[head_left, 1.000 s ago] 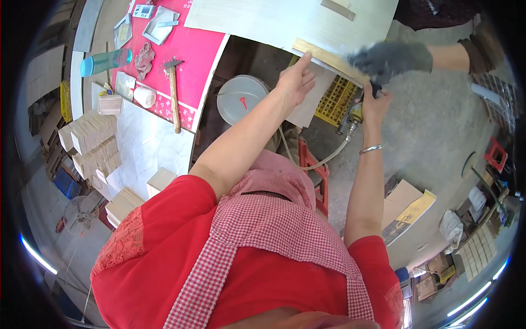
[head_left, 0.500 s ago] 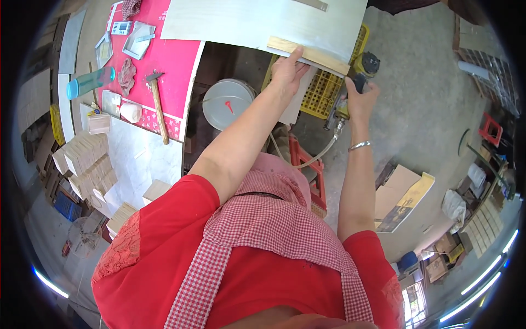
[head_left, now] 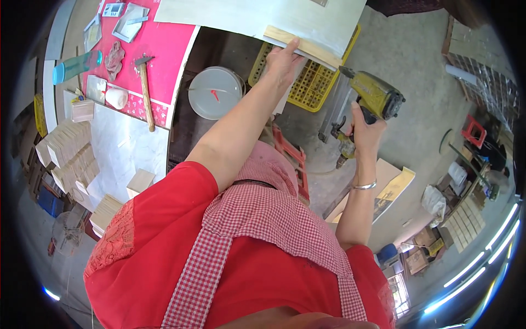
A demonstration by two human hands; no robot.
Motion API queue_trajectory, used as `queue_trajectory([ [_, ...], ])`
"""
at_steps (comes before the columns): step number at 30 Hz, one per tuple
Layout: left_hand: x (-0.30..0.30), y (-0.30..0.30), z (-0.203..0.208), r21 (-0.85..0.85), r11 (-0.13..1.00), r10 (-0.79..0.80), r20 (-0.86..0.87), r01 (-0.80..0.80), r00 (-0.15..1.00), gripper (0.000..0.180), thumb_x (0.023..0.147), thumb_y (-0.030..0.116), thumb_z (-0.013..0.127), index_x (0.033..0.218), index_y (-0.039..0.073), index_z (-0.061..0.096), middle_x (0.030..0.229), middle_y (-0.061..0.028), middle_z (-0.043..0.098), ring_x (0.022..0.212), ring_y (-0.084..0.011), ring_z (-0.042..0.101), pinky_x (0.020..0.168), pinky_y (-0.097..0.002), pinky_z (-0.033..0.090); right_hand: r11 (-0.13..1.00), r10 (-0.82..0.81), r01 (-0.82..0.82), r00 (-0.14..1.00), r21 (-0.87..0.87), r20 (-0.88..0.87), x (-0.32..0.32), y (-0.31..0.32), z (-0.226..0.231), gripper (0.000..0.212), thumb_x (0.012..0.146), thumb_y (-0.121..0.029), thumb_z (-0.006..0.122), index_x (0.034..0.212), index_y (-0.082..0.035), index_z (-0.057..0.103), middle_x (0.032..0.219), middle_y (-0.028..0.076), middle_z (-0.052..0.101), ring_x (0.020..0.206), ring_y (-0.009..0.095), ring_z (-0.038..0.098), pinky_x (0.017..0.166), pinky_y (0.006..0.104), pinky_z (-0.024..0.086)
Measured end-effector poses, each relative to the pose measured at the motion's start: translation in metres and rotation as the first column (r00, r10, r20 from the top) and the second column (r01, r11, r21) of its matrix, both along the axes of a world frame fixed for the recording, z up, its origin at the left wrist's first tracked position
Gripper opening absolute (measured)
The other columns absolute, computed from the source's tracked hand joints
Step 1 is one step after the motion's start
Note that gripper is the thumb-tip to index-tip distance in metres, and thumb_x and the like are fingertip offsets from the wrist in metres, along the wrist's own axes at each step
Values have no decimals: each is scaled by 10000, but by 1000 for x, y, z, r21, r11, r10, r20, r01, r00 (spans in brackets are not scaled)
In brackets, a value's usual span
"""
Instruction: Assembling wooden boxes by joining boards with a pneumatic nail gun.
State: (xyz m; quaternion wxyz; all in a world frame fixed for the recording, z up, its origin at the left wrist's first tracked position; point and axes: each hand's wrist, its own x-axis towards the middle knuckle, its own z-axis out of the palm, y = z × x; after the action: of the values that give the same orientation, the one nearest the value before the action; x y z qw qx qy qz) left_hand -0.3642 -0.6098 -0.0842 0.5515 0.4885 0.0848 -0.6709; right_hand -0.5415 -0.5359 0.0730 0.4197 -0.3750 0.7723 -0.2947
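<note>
My left hand (head_left: 280, 64) grips a light wooden strip (head_left: 311, 49) at the front edge of a pale board-topped table (head_left: 230, 15), its fingers hooked over the strip. Beneath the strip shows a thin white edge. In my right hand (head_left: 367, 134) is a yellow-and-black nail gun (head_left: 375, 92), held by its handle. The gun's nose is near the strip's right end; whether they touch I cannot tell. A pale hose runs off the fitting at the bottom of the handle.
Below the strip sits a yellow plastic crate (head_left: 309, 88), with a round lidded bucket (head_left: 216, 93) to its left. On the pink-covered table lie a hammer (head_left: 146, 93), a teal bottle (head_left: 76, 67) and a rag (head_left: 114, 60). Stacked wooden blocks (head_left: 68, 142) stand at the left; cardboard (head_left: 394, 189) lies right.
My right hand has swung the nail gun out to the right and turned it, so its side now shows. My left hand stays on the strip. The whole view has shifted slightly.
</note>
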Motion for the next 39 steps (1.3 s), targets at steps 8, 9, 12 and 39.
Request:
queue_trajectory([
  [8,-3,1,2,43,999,-20,0,20,1000,535,874,204,722,1284,-9,453,1249,-137,547,1156,-293,539,990,-421,463,997,70,-64,987,49,-145,6,-16,-15,278,841,-174,706,730,63,615,521,53,556,389,119,508,388,294,397],
  [9,-3,1,2,44,999,-21,2,21,1000,535,872,203,724,1285,-6,456,1251,-137,546,1151,-290,540,989,-419,464,996,79,-73,983,44,-164,5,-17,-17,282,842,-177,705,733,67,614,518,56,556,387,119,508,387,297,398],
  [12,-4,2,3,48,999,-21,4,21,1000,534,868,200,728,1286,1,461,1254,-137,545,1141,-285,544,986,-415,467,995,94,-87,979,47,-180,2,-18,-20,288,842,-181,705,736,71,612,517,59,555,385,120,508,385,300,399],
  [39,-9,3,2,100,994,52,17,-53,999,304,876,148,714,1091,-14,573,1058,-116,633,942,-206,624,850,-343,519,990,117,-103,982,101,-148,23,-32,-10,245,859,-160,694,769,52,612,538,45,555,386,106,498,376,275,370],
])
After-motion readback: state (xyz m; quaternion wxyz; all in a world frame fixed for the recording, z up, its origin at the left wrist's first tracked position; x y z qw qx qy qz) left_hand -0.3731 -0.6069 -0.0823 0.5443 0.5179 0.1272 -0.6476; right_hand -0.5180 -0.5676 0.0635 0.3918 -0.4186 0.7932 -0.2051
